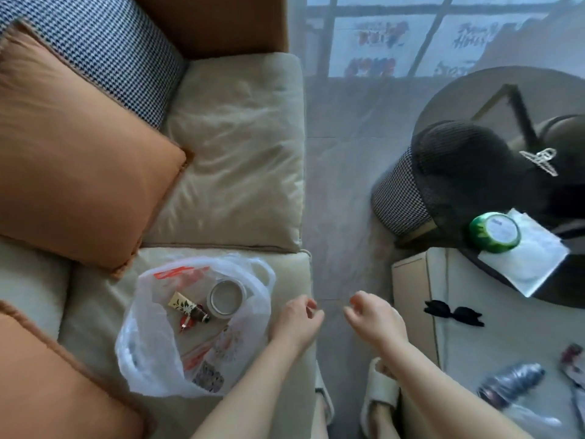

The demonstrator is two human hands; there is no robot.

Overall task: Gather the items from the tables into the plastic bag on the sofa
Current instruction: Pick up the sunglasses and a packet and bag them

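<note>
Hovering beside the plastic bag (190, 324), both hands' grips (296, 321) (375, 321) hold nothing.

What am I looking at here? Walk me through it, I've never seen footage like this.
This is one picture from a camera worn on a person's head, looking down. No machine: the left hand and right hand are bare, loosely curled, and seem to hold nothing. On the sofa lies an open plastic bag already holding a tape roll and small items. At right, a dark round table carries a green container on a white packet and a hair claw. The pale table holds a black bow-shaped item and a blurred bottle.
</note>
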